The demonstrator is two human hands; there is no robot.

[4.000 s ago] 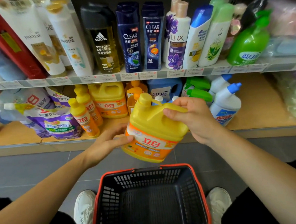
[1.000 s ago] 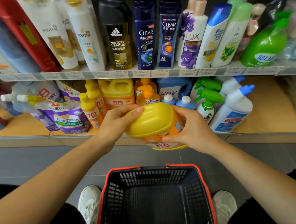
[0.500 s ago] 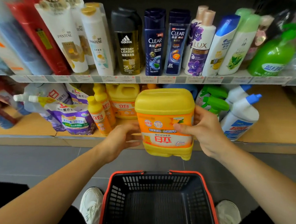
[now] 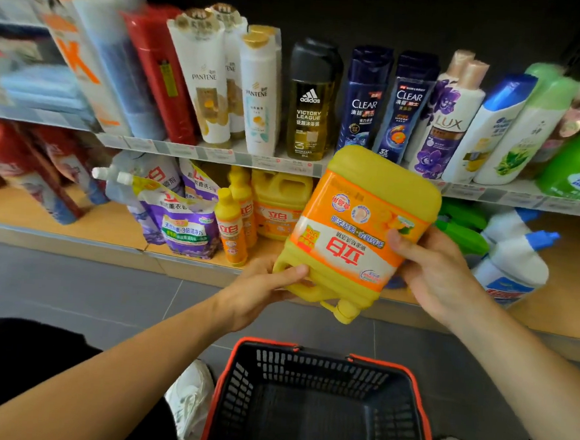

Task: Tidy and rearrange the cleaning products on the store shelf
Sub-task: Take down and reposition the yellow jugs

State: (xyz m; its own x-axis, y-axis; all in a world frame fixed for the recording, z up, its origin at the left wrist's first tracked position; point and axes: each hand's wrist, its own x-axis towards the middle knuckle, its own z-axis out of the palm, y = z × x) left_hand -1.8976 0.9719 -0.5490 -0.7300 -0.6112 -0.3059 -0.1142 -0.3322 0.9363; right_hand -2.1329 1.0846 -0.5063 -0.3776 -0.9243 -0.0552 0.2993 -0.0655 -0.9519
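— How far along are we? The lower shelf (image 4: 59,217) looks half sorted: pouches slump at the left and a matching jug (image 4: 276,201) stands upright. Our basket (image 4: 322,370) sits on the floor below.

— The yellow detergent jug (image 4: 356,231) isn't shelved yet. We hold it upside down in front of the shelf, cap toward the floor. Our left hand (image 4: 259,290) curls round its handle end and our right hand (image 4: 439,271) grips its side. We judge that righting and placing it remain.
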